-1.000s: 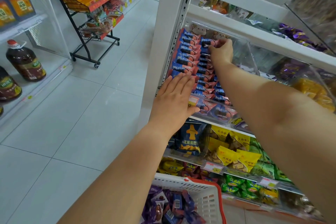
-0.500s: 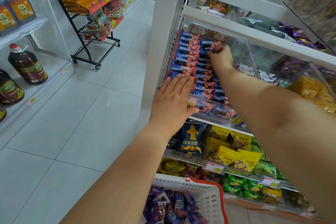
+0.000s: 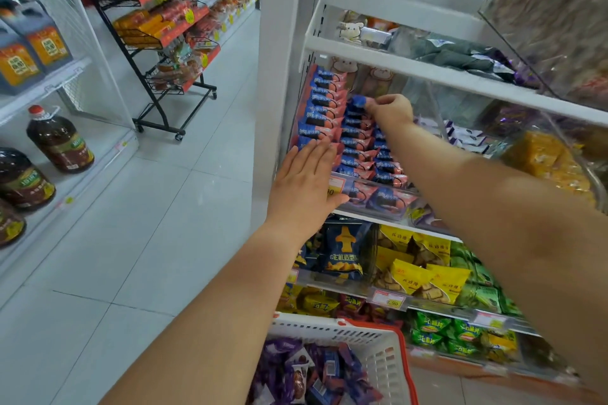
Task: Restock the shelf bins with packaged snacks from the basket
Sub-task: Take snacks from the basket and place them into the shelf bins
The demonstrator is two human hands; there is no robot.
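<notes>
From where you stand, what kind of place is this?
Most likely a small grocery shop: shelf bins of packaged snacks with price tags, cooking oil bottles across the aisle, and a shopping basket.

Glossy plastic-film snack packets (image 3: 324, 108) fill a clear, smooth plastic bin (image 3: 388, 204) on a white painted-metal shelf (image 3: 427, 71), above a white slotted plastic basket (image 3: 378, 358) and glossy floor tiles (image 3: 158, 207).

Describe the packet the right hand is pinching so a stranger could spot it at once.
Start at the white shelf post and go to the clear bin just right of it, packed with rows of blue and pink packets. The packet sits at the far end of the middle row, pinched by the right hand. Unlike its neighbours lying flat, it is lifted above the row.
</notes>
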